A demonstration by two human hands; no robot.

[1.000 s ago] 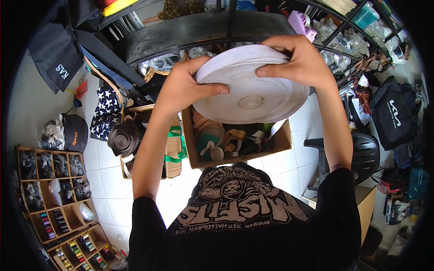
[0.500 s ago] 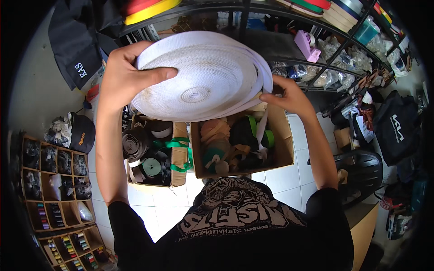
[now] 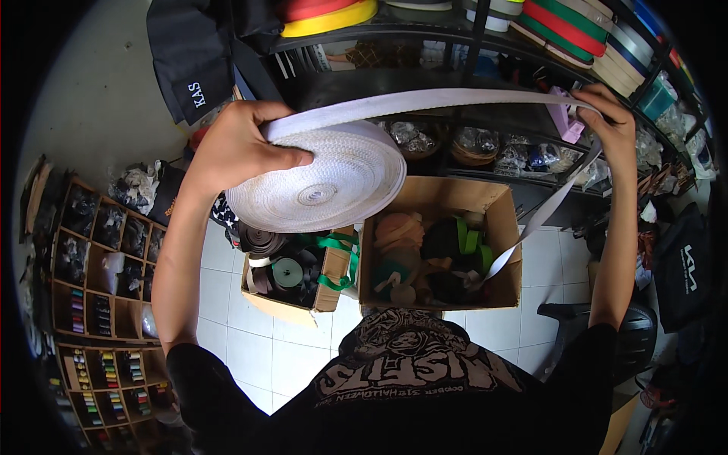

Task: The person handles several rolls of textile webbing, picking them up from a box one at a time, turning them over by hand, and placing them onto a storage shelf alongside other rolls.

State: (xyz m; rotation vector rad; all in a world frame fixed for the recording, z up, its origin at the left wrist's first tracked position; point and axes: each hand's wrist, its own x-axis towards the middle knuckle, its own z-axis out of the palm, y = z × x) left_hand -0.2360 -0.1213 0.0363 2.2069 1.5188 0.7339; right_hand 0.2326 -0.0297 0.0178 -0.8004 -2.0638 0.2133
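Right hand (image 3: 616,125) drawn outward, gripping one white strap (image 3: 455,96); left hand (image 3: 231,152) — clasping one roll (image 3: 326,186)

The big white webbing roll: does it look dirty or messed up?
A little: the webbing roll has dingy, brownish marks on its flat face, as if soiled. Also, one strip is loose: it stretches to the right hand, then hangs down toward the cardboard box, instead of lying wound.
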